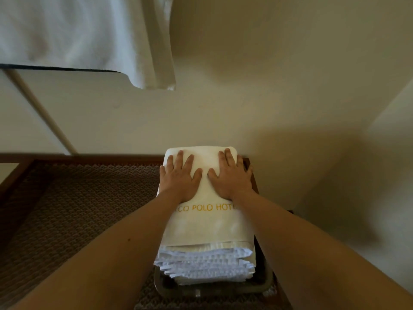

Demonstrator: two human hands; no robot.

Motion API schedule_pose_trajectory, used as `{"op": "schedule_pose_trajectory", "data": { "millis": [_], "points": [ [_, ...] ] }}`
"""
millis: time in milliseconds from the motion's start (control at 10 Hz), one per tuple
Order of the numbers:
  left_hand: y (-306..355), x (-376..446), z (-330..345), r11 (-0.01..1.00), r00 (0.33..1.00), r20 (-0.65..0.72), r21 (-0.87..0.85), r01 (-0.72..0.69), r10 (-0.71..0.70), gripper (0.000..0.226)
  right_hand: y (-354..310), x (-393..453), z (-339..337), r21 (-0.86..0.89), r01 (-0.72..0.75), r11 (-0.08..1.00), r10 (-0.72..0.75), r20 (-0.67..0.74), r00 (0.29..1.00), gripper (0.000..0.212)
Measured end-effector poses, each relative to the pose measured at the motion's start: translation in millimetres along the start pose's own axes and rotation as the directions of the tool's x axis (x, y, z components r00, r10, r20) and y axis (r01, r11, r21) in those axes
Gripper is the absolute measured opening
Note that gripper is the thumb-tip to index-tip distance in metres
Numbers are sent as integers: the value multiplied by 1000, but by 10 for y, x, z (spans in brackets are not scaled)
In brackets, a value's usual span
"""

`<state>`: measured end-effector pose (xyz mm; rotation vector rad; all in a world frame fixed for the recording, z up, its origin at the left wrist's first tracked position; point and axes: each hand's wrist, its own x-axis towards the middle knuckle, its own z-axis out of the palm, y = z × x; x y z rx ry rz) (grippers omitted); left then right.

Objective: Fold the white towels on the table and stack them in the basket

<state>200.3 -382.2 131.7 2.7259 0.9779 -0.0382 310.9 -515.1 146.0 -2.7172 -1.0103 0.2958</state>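
A folded white towel (207,224) with yellow lettering lies on top of a stack of several folded white towels (205,265) in a dark basket (266,285) low in the middle of the view. My left hand (178,177) and my right hand (230,177) both lie flat on the far half of the top towel, fingers straight and spread, side by side. Another white towel (89,36) hangs over the edge of a table (55,69) at the upper left.
The basket stands on a brown patterned carpet (78,209) close to a cream wall (268,86). A pale table leg (40,108) slants down at the left. A dark wooden skirting (67,156) runs along the foot of the wall.
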Motion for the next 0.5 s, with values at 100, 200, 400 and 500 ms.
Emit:
{"op": "schedule_pose_trajectory", "data": {
  "millis": [100,200,400,500],
  "points": [
    [16,-50,-137,1000,998,59,-6,-15,15,71,-15,-53,-131,-62,4,998,-2,34,999,79],
    [-53,-118,-294,997,995,87,-59,-42,47,70,-76,-131,-308,-149,15,989,-7,54,999,77],
    [-295,-387,-584,991,987,113,-79,-108,117,63,-272,-424,-509,-211,24,977,-8,75,997,62],
    [-378,-525,-791,984,987,48,-91,-150,155,61,-443,-555,-623,-250,40,968,-30,43,999,57]
  ]
}}
